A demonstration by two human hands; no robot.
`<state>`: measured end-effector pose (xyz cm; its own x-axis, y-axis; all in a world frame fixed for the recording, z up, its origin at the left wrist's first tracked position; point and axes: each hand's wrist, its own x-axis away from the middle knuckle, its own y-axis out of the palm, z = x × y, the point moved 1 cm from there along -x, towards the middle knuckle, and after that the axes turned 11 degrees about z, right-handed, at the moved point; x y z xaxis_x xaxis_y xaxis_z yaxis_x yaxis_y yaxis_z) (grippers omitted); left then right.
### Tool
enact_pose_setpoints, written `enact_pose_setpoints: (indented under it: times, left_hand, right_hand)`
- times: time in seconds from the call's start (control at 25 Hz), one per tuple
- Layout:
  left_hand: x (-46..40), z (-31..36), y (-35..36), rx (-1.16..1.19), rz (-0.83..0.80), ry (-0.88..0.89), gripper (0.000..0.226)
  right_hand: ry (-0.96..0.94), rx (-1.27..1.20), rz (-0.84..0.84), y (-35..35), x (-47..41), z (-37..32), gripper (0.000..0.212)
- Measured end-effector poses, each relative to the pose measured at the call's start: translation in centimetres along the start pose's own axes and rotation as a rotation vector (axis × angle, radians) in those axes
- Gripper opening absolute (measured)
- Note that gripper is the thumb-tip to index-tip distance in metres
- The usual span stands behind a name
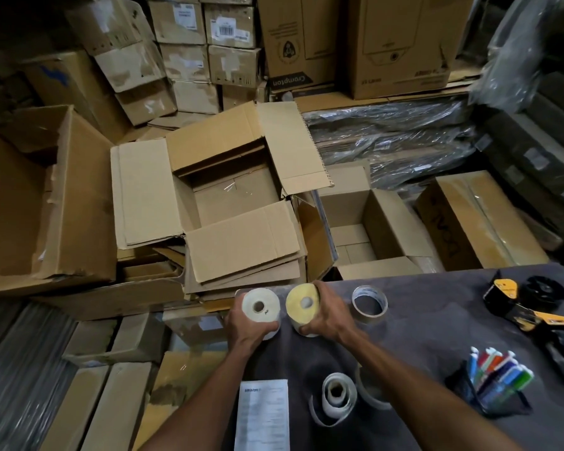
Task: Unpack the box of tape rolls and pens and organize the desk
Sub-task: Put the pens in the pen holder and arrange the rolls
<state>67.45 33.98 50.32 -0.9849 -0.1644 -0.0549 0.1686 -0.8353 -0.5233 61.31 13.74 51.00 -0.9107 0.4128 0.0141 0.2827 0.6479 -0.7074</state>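
White roll [260, 306] in left hand [246, 327] — yellow roll [302, 302] in right hand [328, 315]

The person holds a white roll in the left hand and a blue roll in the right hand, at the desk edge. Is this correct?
Not quite. In the head view the roll in the right hand is yellow, not blue. The left hand does hold a white roll, both at the desk edge.
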Motion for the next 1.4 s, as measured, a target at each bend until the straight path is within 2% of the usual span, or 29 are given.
enact_pose_setpoints:
  times: [0.4,0.56,1.08,1.2,1.4]
  left_hand:
    - [-1.5,-1.5,1.2,0.005,-0.016,-0.015,0.089]
    - [-2.5,-1.8,1.7,-0.024,-0.036,0.010,0.088]
    - [-2.5,-2.1,1.6,-0.094,-0.062,0.007,0.094]
    - [-2.5,-2.0,1.6,-0.122,-0.069,0.005,0.095]
    - [-2.8,-2.1,2.0,-0.227,-0.115,-0.051,0.109]
  right_hand:
    - [0.044,-0.077,0.003,2.7,-1.5,1.7,0.107]
    - [0.046,-0.090,-0.005,3.2,-2.2,1.5,0.102]
    - [0.064,-0.081,0.014,3.6,-2.6,1.4,0.106]
    - [0.089,-0.059,0.044,3.5,-2.3,1.2,0.109]
    - [0.139,-0.032,-0.029,3.4,-2.3,0.8,0.123]
